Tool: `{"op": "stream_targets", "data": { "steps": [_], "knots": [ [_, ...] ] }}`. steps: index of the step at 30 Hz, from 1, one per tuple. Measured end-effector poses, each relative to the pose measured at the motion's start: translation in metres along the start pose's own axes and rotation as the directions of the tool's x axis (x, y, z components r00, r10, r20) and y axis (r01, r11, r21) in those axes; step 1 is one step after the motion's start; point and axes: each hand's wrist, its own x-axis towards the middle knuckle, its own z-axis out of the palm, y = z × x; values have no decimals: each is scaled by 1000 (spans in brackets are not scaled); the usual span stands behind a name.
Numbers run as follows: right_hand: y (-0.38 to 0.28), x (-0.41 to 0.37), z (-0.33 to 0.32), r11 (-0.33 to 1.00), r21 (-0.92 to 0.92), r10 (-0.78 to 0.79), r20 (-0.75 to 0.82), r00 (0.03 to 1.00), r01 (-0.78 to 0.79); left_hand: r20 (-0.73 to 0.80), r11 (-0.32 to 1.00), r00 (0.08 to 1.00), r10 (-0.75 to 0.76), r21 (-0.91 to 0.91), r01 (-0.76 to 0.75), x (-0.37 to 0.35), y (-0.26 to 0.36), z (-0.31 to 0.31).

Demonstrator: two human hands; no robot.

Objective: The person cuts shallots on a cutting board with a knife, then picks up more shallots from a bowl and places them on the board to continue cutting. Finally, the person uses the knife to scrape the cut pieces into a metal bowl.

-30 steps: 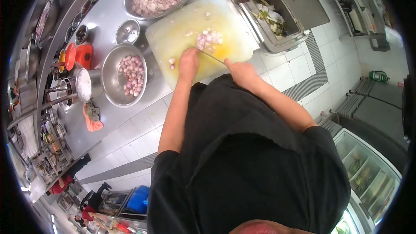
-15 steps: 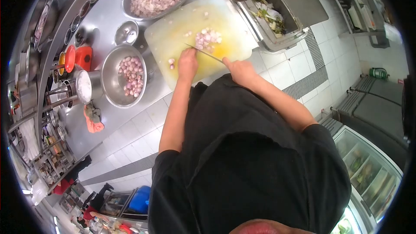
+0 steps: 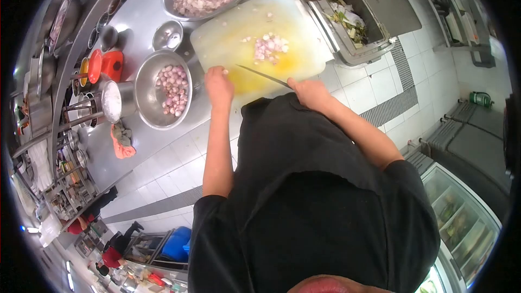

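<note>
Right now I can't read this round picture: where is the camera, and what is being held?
No machine here: a person works with bare hands. The one picture comes from a camera on their head, looking down, so their black shirt fills the lower half. The right hand grips a knife, blade over a cutting board that carries a small pile of chopped shallots. The left hand is at the board's near edge; whether it holds anything I cannot tell. Beside it a metal bowl holds whole shallots.

Yellow-stained white cutting board point(image 3: 230, 38); pink shallot pieces point(image 3: 269, 48); silver bowl point(image 3: 146, 97)
</note>
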Motion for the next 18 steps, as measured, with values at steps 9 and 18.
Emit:
{"op": "stream_targets", "data": {
  "steps": [9,18],
  "knots": [
    [-2,4,-2,1000,5,7,-38,999,-7,323,860,940,-108,-444,251,4,40,28],
    [-6,-1,2,998,-60,-28,-97,995,22,299,889,950,-91,-405,212,3,47,32]
  ]
}}
